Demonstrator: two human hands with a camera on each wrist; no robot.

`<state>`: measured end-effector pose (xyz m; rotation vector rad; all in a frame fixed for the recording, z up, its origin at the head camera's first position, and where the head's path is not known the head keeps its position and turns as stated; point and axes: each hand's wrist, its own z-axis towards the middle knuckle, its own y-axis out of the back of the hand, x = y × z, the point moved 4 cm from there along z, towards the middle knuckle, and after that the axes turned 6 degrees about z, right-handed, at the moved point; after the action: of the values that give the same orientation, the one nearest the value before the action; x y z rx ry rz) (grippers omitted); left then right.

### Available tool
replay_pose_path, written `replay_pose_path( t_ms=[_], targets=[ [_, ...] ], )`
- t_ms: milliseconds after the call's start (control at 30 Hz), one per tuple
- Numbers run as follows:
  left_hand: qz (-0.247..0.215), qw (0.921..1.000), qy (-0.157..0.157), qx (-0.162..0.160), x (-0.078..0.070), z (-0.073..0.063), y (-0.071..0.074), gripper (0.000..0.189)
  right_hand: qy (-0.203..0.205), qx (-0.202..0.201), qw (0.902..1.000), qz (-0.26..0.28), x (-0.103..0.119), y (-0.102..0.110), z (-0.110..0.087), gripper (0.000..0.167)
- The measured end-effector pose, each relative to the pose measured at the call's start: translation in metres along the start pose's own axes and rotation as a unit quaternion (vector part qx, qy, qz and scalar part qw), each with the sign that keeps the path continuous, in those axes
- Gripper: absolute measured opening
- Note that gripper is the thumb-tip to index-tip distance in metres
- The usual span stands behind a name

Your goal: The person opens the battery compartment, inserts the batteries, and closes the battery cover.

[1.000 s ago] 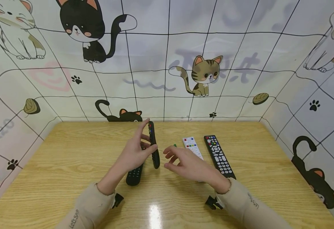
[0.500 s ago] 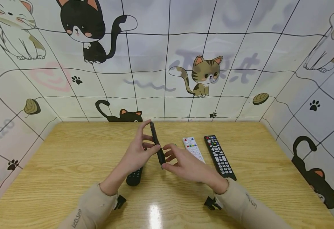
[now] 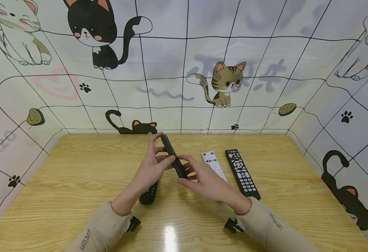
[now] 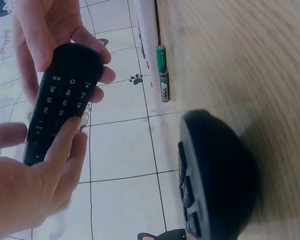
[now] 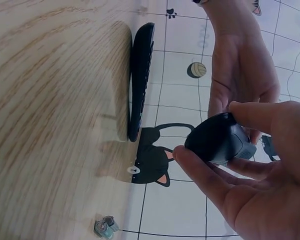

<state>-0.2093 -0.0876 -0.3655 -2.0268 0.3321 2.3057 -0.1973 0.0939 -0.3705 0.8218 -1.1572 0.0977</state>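
Note:
A black remote control (image 3: 175, 159) is held up above the table, tilted, between my two hands. My left hand (image 3: 149, 166) grips its sides near the upper part, thumb across the near edge. My right hand (image 3: 207, 180) pinches its lower end between thumb and fingers. In the left wrist view, the held remote control (image 4: 65, 92) turns its number keys towards the camera. From the right wrist view I see its smooth rounded end (image 5: 215, 137) between my right fingers. A second black remote control (image 3: 148, 195) lies on the table below my left hand, partly hidden.
Right of my right hand lie a white remote control (image 3: 213, 163), partly covered, and a long black remote control (image 3: 242, 174). Small green batteries (image 4: 162, 72) lie on the wooden table (image 3: 86, 168). Cat-patterned walls (image 3: 171, 94) enclose the back and sides.
My right hand has come up to the held remote control and taken its lower end. The remote control has tilted, its lower end swinging right, and more of its back shows.

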Motion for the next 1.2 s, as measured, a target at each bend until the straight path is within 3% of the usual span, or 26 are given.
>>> replay_pose_path(
  t_ms=[300,700,1000,1200],
  targets=[
    [-0.004,0.9993,0.001,-0.038,-0.0004,0.0018,0.0053,0.071,0.016,-0.018,0.9993,-0.029,0.0017,0.0033,-0.0005,0.062],
    [-0.018,0.9987,-0.006,-0.047,0.0018,0.0028,0.0058,0.071,0.027,-0.046,0.9971,-0.054,0.0055,0.0058,0.0011,0.058],
    [-0.036,0.9983,-0.006,-0.045,-0.0001,0.0021,0.0031,0.071,0.004,-0.04,0.9985,-0.036,0.0063,0.0068,0.0025,0.052],
    [-0.022,0.9986,-0.002,-0.049,-0.0014,0.0023,0.0007,0.07,0.011,-0.041,0.9978,-0.052,0.0075,0.0076,0.0027,0.05]
  ],
)
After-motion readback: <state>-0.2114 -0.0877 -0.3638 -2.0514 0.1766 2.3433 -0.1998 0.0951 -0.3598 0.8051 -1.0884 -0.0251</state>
